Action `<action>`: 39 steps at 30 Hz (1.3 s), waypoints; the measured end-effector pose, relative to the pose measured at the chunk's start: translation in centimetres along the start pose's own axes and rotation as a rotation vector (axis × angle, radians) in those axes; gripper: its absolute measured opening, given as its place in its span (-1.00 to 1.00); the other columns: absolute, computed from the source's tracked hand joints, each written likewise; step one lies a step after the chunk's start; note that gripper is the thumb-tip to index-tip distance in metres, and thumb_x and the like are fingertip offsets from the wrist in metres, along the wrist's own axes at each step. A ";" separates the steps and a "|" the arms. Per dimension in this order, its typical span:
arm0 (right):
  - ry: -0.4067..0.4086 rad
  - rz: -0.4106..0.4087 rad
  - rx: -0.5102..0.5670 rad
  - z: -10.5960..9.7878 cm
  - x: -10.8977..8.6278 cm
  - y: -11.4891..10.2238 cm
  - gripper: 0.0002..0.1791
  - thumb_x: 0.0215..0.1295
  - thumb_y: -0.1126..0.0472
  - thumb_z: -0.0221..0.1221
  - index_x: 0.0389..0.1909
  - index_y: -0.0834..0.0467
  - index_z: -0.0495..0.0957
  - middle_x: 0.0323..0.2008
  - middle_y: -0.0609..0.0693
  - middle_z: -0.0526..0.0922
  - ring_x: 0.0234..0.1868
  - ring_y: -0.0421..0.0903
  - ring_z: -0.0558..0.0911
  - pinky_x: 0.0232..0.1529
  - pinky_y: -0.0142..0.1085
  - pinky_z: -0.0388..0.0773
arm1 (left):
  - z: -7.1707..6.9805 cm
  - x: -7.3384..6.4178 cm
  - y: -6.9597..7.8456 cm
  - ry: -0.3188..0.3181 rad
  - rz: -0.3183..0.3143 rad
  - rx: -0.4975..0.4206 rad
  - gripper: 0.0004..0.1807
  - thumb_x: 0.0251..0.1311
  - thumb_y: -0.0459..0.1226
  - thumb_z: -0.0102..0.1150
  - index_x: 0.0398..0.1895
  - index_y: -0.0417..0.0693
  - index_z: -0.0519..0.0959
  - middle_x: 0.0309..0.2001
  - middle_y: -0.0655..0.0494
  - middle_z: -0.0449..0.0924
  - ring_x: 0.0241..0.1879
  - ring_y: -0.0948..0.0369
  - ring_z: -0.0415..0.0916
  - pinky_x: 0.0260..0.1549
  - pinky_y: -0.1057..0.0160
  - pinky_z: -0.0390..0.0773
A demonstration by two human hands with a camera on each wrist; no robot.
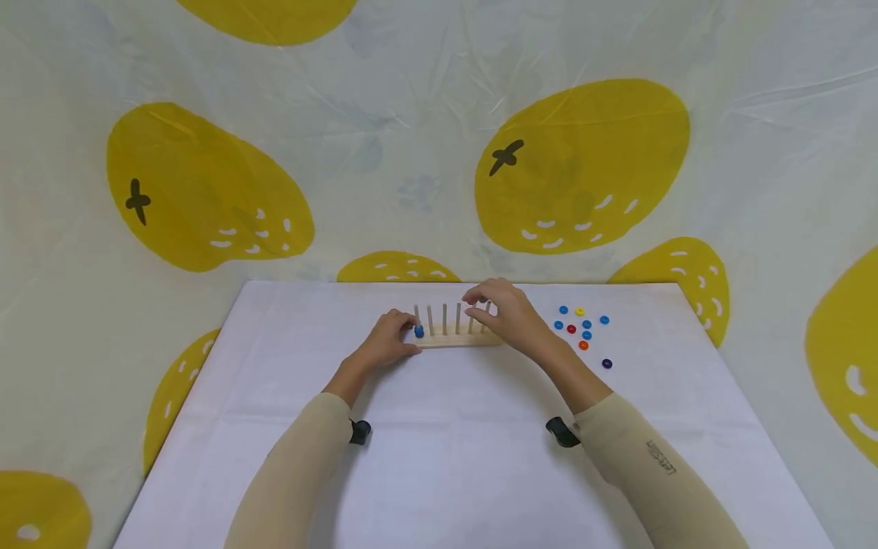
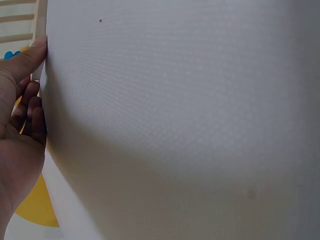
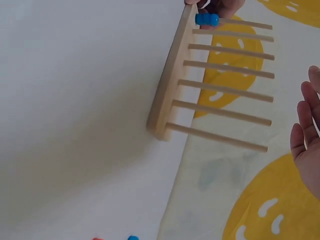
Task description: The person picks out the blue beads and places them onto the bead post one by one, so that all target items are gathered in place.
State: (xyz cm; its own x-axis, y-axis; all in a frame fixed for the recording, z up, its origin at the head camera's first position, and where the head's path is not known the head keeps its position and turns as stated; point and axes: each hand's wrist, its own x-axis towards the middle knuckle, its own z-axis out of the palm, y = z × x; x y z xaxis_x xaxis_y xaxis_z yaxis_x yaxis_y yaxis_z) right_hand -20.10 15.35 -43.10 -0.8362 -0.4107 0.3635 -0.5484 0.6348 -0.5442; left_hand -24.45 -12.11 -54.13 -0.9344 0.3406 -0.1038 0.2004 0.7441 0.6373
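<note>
A wooden peg board [image 1: 456, 340] with a row of upright pegs stands near the far edge of the table. My left hand [image 1: 388, 340] grips its left end, the thumb [image 2: 36, 52] along the front edge and the fingers mostly behind. On the leftmost peg sits a short stack of blue beads [image 3: 207, 19], low against the base. My right hand [image 1: 506, 311] is held over the right-hand pegs [image 3: 220, 136]. Its fingers [image 3: 306, 117] are loosely bent, thumb and forefinger apart, and I see nothing between them.
Several loose beads lie right of the board: blue [image 1: 604, 320], yellow [image 1: 579, 312], red [image 1: 571, 329], orange [image 1: 584, 345] and a dark one [image 1: 607, 364] nearer me. A white cloth covers the table [image 1: 453, 442]. Behind it hangs a curtain [image 1: 411, 152] with yellow fruit shapes.
</note>
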 end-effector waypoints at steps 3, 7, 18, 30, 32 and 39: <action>0.030 0.002 0.000 -0.3 -0.9 0.7 -0.79 0.34 0.23 0.37 -0.03 0.12 0.70 -0.10 -0.03 0.73 -0.04 -0.05 0.60 0.01 -0.07 0.66 | 0.0 -0.1 0.0 0.004 0.004 0.001 -0.39 0.10 -0.21 0.57 0.23 -0.13 0.57 0.14 -0.05 0.51 0.17 0.04 0.41 0.36 0.04 0.43; 0.065 0.015 -0.012 -1.0 -2.3 1.6 -0.78 0.33 0.24 0.38 -0.03 0.14 0.70 -0.09 -0.02 0.73 -0.04 -0.04 0.61 -0.03 -0.06 0.66 | -0.1 -0.2 0.2 0.003 0.005 -0.009 -0.40 0.11 -0.23 0.56 0.22 -0.14 0.56 0.13 -0.05 0.51 0.16 0.04 0.42 0.36 0.03 0.43; 0.191 0.054 -0.052 -3.9 -6.7 5.5 -0.66 0.24 0.31 0.43 0.02 0.19 0.67 -0.03 0.04 0.72 0.00 -0.02 0.60 -0.05 -0.04 0.62 | -0.1 -0.3 0.3 0.004 -0.008 -0.014 -0.41 0.12 -0.22 0.55 0.22 -0.12 0.57 0.14 -0.04 0.50 0.18 0.04 0.41 0.37 0.04 0.42; 0.125 0.291 -0.114 -6.3 -11.2 10.5 -0.41 0.34 0.29 0.36 0.38 0.11 0.48 0.15 0.12 0.65 0.15 0.10 0.57 0.14 -0.11 0.62 | 0.0 -0.3 0.3 0.005 0.006 0.002 -0.41 0.13 -0.20 0.55 0.22 -0.11 0.57 0.14 -0.04 0.51 0.19 0.04 0.41 0.36 0.04 0.43; 0.111 0.325 -0.113 -6.4 -11.8 11.2 -0.42 0.35 0.30 0.34 0.38 0.13 0.48 0.17 0.16 0.62 0.16 0.13 0.56 0.13 0.17 0.58 | 0.0 -0.4 0.3 0.006 0.007 0.008 -0.41 0.13 -0.20 0.55 0.22 -0.12 0.57 0.14 -0.04 0.51 0.19 0.04 0.41 0.37 0.04 0.42; 0.006 0.437 -0.114 -6.7 -13.2 13.9 -0.49 0.45 0.29 0.23 0.39 0.16 0.46 0.25 0.29 0.49 0.19 0.27 0.54 0.15 0.24 0.57 | -0.2 -0.4 0.4 0.002 0.000 0.005 -0.40 0.13 -0.20 0.55 0.23 -0.12 0.56 0.15 -0.05 0.50 0.20 0.03 0.41 0.38 0.03 0.41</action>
State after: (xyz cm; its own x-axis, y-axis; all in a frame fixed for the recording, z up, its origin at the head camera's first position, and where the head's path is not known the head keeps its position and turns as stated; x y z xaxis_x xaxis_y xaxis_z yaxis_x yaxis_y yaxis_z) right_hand -16.66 34.02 -50.38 -0.9889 -0.0841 0.1228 -0.1390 0.8161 -0.5610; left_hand -24.03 -12.03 -53.66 -0.9350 0.3395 -0.1027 0.2018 0.7473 0.6331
